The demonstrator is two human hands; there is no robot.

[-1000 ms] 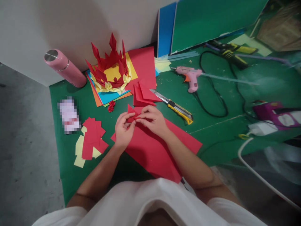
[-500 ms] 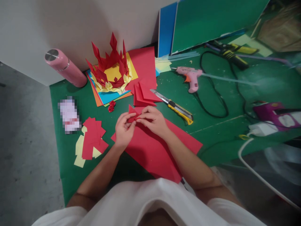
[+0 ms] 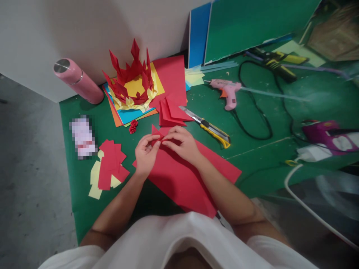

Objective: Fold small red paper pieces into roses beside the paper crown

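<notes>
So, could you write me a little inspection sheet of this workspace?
Surface: green tabletop with a few pale specks.
Job's things: small folded red paper, held near the far edge of a large red sheet.
Clutter: yellow-handled cutter, pink glue gun, pink bottle, paper crown, loose red and yellow paper pieces, pixelated item.
Grip: left hand and right hand, fingertips pinching the small folded red paper.
Cables: dark cord looping beside the pink glue gun; white cable at lower right.
Surroundings: pale wall behind, grey floor at left.
</notes>
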